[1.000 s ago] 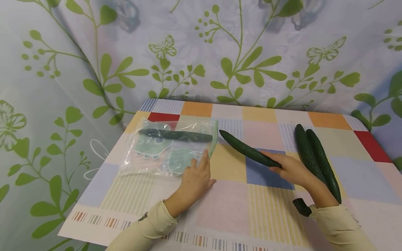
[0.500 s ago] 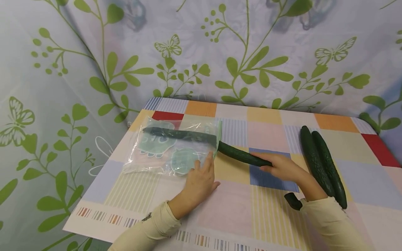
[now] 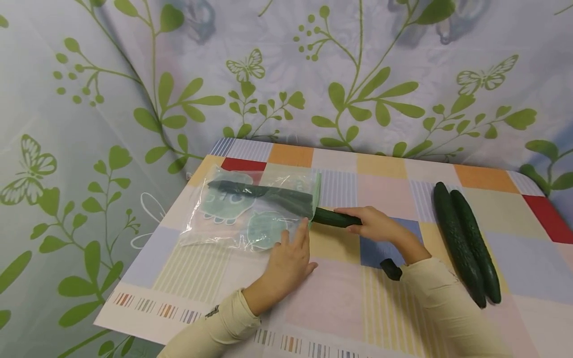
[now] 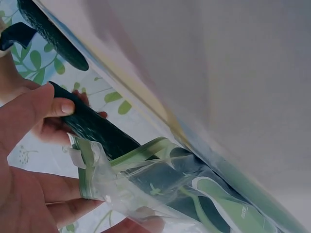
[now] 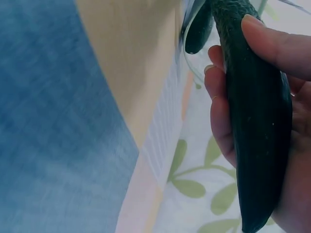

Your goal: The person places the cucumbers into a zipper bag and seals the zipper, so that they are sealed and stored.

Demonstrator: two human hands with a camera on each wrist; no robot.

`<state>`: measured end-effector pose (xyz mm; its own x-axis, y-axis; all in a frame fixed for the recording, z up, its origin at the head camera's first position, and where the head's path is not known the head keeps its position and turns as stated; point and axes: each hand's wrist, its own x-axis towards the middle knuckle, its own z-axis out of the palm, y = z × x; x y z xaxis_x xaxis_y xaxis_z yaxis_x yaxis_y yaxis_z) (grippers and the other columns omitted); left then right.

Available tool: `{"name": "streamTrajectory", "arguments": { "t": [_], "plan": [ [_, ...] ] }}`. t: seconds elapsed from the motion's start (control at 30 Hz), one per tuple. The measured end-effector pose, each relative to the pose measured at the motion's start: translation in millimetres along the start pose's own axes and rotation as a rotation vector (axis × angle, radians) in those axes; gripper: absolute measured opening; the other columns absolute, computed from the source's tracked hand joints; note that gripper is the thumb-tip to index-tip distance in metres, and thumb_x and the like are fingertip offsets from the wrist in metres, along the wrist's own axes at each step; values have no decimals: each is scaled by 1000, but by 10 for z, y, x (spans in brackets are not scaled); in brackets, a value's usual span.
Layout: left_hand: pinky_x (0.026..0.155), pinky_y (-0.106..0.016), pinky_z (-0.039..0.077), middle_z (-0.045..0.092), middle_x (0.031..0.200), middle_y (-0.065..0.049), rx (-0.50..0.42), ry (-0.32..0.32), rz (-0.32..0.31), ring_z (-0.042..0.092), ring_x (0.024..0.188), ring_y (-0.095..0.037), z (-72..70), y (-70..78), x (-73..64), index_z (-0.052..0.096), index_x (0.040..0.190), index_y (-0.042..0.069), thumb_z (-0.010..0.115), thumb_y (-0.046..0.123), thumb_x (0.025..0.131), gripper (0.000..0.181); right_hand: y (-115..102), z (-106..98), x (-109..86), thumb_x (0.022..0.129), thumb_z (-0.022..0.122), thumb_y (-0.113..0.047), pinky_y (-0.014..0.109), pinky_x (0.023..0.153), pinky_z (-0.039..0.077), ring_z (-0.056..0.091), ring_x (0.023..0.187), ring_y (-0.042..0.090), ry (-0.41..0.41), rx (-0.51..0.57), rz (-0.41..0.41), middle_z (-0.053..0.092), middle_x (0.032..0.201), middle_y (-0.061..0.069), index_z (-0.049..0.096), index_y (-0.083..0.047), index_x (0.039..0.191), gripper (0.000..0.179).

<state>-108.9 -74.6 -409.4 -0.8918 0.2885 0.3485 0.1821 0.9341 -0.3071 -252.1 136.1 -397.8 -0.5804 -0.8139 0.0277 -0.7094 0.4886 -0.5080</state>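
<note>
A clear zip bag (image 3: 239,236) with a green zip edge and pale green printed shapes lies flat at the left of the table. One cucumber (image 3: 237,189) shows through its plastic. My left hand (image 3: 286,263) rests at the bag's open edge, fingers extended and thumb spread away. In the left wrist view, the bag's mouth (image 4: 141,150) gapes, with some fingers behind the plastic. My right hand (image 3: 378,226) grips the rear part of a second cucumber (image 5: 260,131), whose front part is inside the bag.
Two more cucumbers (image 3: 458,243) lie side by side at the right. A small dark block (image 3: 391,269) sits at my right cuff. The table (image 3: 322,293) has a patchwork cloth, and a leaf-patterned curtain (image 3: 277,64) hangs behind it.
My right hand has moved left with its cucumber, whose front end has passed from outside the bag through its mouth. The left hand stays at the bag's edge. The head view has shifted slightly.
</note>
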Motion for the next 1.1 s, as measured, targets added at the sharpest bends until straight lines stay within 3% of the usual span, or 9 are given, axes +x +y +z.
{"name": "streamTrajectory", "arguments": {
  "t": [0.13,0.33,0.5,0.63,0.7,0.8,0.87,0.97,1.1],
  "plan": [
    [48,-24,43,40,139,-3,-4,-11,-7,53,88,-25,-4,-9,-17,55,124,6,63,64,69,80,-2,21,161,85,62,-12,29,65,44,56,75,14,-33,44,7,62,113,16,46,-2,132,50],
    [52,-25,46,38,140,-2,0,-26,-8,53,92,-26,-9,-26,-42,53,126,7,62,65,69,81,-35,67,382,86,61,-14,38,78,48,62,93,26,-70,70,-12,59,121,16,47,-3,132,50],
    [54,-26,46,36,141,-1,-3,-44,-10,53,97,-29,-15,-23,-58,53,126,8,61,65,71,80,-105,117,590,85,62,-12,33,69,48,61,78,20,-108,116,-55,63,110,18,55,4,121,40],
    [56,-27,45,35,141,-1,-15,-24,-19,52,99,-29,-15,-27,-69,55,124,10,62,65,70,77,-171,170,748,84,63,-9,25,60,43,46,55,7,-106,154,-71,65,83,13,54,1,124,42],
    [55,-27,45,35,141,-1,-18,5,-18,51,99,-29,-11,-31,-78,56,122,10,63,65,69,76,-190,203,823,83,63,-8,22,56,37,32,48,4,-101,165,-81,56,61,6,53,-2,126,44],
    [53,-26,44,35,142,-1,-19,50,-19,52,98,-29,0,-41,-93,56,121,9,65,65,67,78,-213,244,918,84,61,-7,20,53,34,27,45,1,-93,162,-97,39,51,-6,51,-2,128,45],
    [53,-25,44,34,142,-1,-12,67,-18,52,98,-29,7,-49,-99,56,122,8,65,65,67,80,-236,262,980,85,61,-9,20,52,32,23,46,2,-93,165,-113,31,52,-9,52,-1,128,44],
    [54,-26,44,35,142,-1,-15,68,-24,52,99,-29,15,-60,-102,54,124,7,64,65,67,82,-281,272,1064,85,61,-12,21,55,36,36,49,1,-104,197,-135,52,56,-4,51,0,127,45],
    [56,-27,44,35,142,0,-15,50,-34,52,101,-29,16,-69,-111,53,126,9,63,66,68,82,-319,291,1170,85,62,-17,22,64,41,50,59,0,-119,223,-167,70,87,12,49,2,128,49]
  ]
}}
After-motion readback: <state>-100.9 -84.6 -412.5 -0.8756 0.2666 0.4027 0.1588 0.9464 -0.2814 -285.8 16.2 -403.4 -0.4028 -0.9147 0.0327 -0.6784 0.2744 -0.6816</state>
